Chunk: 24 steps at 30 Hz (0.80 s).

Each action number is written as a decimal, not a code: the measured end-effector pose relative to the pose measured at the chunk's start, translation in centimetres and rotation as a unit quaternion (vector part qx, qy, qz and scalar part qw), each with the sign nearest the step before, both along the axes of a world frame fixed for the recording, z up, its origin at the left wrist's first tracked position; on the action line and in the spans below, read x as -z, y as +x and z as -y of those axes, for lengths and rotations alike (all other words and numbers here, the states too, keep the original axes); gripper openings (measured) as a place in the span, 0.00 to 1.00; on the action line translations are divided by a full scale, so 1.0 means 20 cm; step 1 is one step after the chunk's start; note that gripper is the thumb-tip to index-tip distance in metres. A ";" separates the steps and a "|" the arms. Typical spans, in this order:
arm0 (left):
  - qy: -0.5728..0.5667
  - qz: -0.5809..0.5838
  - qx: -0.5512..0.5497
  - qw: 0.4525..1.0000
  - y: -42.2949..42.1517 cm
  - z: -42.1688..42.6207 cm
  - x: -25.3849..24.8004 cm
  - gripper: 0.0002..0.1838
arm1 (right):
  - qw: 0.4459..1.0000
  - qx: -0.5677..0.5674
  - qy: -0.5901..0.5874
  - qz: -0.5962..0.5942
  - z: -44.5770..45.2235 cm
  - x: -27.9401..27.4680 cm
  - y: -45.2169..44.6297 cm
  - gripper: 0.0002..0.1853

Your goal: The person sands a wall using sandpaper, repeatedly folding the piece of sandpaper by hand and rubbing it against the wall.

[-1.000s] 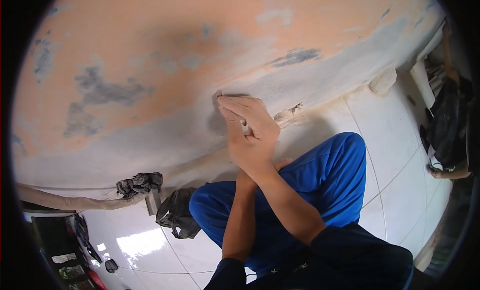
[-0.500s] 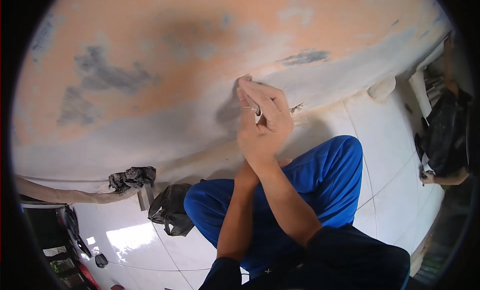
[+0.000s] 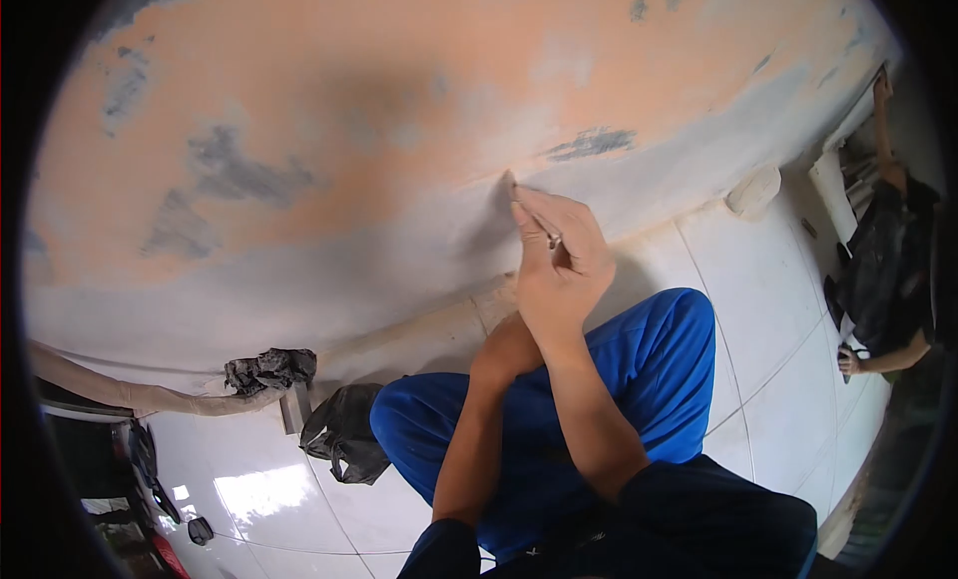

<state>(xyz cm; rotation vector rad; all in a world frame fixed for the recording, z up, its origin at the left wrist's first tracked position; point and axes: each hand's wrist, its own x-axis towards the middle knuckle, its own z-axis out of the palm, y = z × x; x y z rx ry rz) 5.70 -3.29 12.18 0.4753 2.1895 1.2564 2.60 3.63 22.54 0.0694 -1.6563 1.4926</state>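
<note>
My right hand (image 3: 569,255) is closed in a pinch, its fingertips against a large smooth surface (image 3: 329,130), patchy peach, pale grey and dark grey. A small shiny bit shows between the fingers, but what they hold is mostly hidden. Behind the right wrist, my left hand (image 3: 507,347) is bent and close to or touching it. The right forearm covers the left fingers. Both forearms are above my blue trousers (image 3: 659,364).
A crumpled dark cloth (image 3: 269,369) lies by the lower edge of the surface, near a black plastic bag (image 3: 346,434) on the white tiled floor (image 3: 778,399). At the far right are another person's arm (image 3: 893,356) and black clothing.
My right hand has moved right and slightly down in view, still pinched by the surface. The left hand has shifted right too. The view has tilted slightly; the other person's hand shows more.
</note>
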 end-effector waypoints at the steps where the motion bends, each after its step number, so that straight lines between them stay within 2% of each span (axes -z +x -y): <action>1: 0.001 0.001 0.000 1.000 0.01 0.00 0.00 0.22 | 1.000 0.015 -0.016 0.006 0.00 -0.01 -0.01 0.14; 5: 0.010 -0.010 -0.028 1.000 0.06 0.04 -0.06 0.23 | 0.999 0.001 0.017 -0.045 0.14 0.02 -0.03 0.12; 8: 0.014 -0.019 -0.032 0.999 0.05 0.03 -0.05 0.23 | 0.998 -0.045 0.034 -0.017 0.10 -0.01 0.02 0.14; 11: 0.018 -0.026 -0.033 0.999 0.05 0.02 -0.04 0.24 | 0.998 0.050 -0.045 -0.020 0.02 0.02 0.02 0.15; 14: 0.023 -0.027 -0.043 0.998 0.07 0.03 -0.06 0.24 | 0.997 0.045 0.022 -0.059 0.13 0.06 -0.06 0.15; 17: 0.015 -0.025 -0.048 0.998 0.07 0.03 -0.05 0.25 | 0.998 -0.022 0.054 -0.018 0.09 0.03 0.00 0.14; 20: 0.024 -0.043 -0.053 0.997 0.08 0.03 -0.05 0.26 | 0.998 0.069 0.011 -0.006 0.00 0.04 0.01 0.13; 22: 0.040 -0.066 -0.055 0.995 0.08 0.02 -0.05 0.28 | 0.999 0.038 0.014 -0.027 0.09 0.05 -0.04 0.13; 24: 0.056 -0.035 -0.058 0.996 0.10 0.03 -0.06 0.28 | 0.999 0.002 0.025 -0.032 0.13 0.06 -0.03 0.12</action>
